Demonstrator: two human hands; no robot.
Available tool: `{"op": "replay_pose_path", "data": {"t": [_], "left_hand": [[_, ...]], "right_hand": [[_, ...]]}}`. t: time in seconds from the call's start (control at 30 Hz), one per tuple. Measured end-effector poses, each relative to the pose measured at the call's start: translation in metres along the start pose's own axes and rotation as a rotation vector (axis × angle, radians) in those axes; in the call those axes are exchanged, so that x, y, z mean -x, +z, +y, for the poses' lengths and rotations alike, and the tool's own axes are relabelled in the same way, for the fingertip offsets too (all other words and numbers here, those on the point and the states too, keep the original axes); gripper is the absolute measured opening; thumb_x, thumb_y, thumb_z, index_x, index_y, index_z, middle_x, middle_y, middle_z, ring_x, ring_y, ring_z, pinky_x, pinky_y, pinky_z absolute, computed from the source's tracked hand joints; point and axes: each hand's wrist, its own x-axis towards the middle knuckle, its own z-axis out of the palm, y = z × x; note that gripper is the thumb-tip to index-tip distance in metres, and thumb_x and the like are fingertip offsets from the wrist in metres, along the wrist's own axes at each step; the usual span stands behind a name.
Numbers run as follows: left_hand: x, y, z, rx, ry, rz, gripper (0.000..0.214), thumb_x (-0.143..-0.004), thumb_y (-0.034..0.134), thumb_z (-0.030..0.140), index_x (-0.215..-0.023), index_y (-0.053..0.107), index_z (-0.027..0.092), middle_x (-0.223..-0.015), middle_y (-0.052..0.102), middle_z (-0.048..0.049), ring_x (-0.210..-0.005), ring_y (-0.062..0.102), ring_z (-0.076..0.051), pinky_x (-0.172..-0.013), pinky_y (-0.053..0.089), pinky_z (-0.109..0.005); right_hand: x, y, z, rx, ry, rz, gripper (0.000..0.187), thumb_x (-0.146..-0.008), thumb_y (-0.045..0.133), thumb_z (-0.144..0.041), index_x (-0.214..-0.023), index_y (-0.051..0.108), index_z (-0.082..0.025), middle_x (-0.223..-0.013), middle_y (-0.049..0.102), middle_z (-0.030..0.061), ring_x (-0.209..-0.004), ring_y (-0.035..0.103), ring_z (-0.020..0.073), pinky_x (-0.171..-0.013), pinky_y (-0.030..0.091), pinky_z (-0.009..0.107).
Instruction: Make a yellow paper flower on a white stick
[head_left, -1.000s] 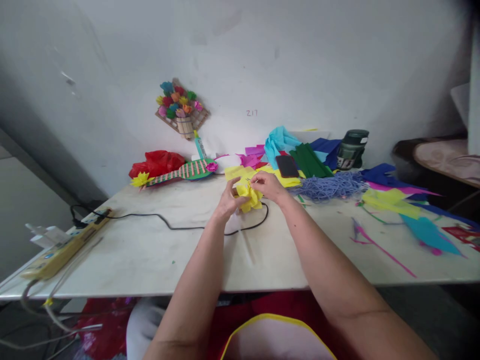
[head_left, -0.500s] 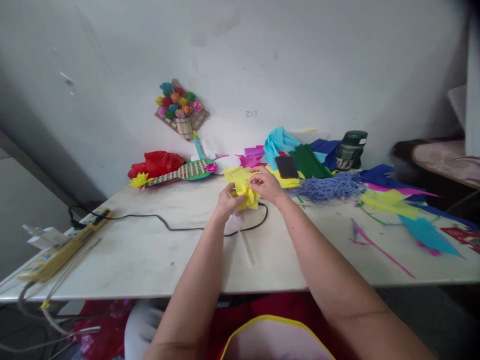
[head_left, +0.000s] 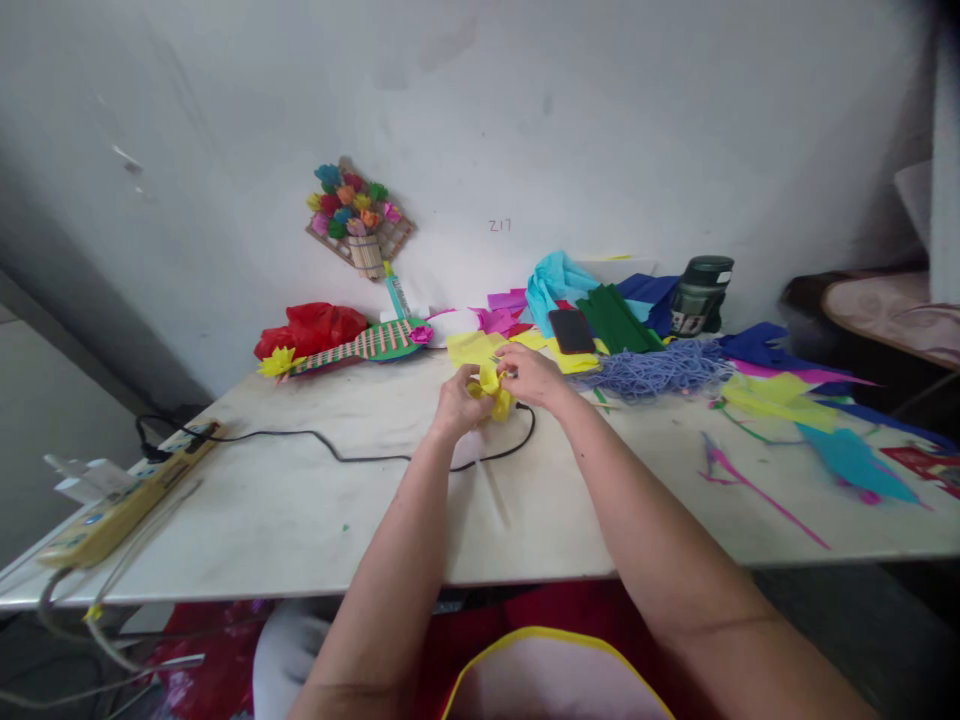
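Observation:
Both my hands meet over the middle of the white table (head_left: 300,520), closed around a crumpled yellow paper piece (head_left: 495,396). My left hand (head_left: 454,402) grips it from the left with its fingers curled. From the right, my right hand (head_left: 531,375) pinches its top. Just behind them lies a flat yellow paper sheet (head_left: 471,347). A black cable (head_left: 330,446) curves under the hands.
Coloured paper sheets (head_left: 600,310), a phone (head_left: 571,331), a dark green jar (head_left: 699,294) and a blue string heap (head_left: 652,370) lie at the back right. Paper scraps (head_left: 817,420) cover the right side. A power strip (head_left: 120,495) sits at the left edge; a paper guitar (head_left: 360,345) and red bag (head_left: 315,325) stand by the wall.
The hands have squeezed the yellow paper smaller and tighter between them. They stay in the same place above the cable.

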Motion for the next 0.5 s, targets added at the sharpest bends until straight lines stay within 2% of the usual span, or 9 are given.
{"op": "replay_pose_path", "data": {"t": [0.17,0.3,0.5], "left_hand": [[-0.0001,0.0004,0.0024,-0.043,0.007,0.008,0.041,-0.054,0.064,0.015,-0.094,0.059,0.020,-0.075,0.064,0.0005,-0.064,0.057,-0.012,-0.060,0.045,-0.021],[0.0003,-0.0005,0.0045,-0.032,-0.024,0.013,0.037,-0.054,0.063,0.017,-0.091,0.058,0.019,-0.074,0.064,0.0003,-0.062,0.056,-0.012,-0.057,0.043,-0.021],[0.0008,-0.0021,0.0059,0.021,-0.045,0.009,0.026,-0.054,0.061,0.019,-0.079,0.057,0.018,-0.066,0.059,0.0026,-0.057,0.053,-0.011,-0.054,0.040,-0.020]], "right_hand": [[0.0003,-0.0018,-0.0021,0.056,-0.004,-0.025,0.011,-0.067,0.057,-0.015,-0.068,0.065,-0.022,-0.122,0.059,0.0007,-0.103,0.058,0.0216,-0.081,0.048,0.034],[-0.0011,-0.0005,-0.0008,0.006,-0.015,-0.017,0.009,-0.068,0.057,-0.016,-0.064,0.063,-0.021,-0.119,0.061,0.0017,-0.101,0.059,0.0214,-0.083,0.048,0.035],[-0.0019,0.0015,0.0039,-0.062,-0.126,-0.021,0.011,-0.069,0.056,-0.013,-0.064,0.063,-0.020,-0.117,0.060,0.0038,-0.101,0.059,0.0199,-0.088,0.047,0.034]]}}
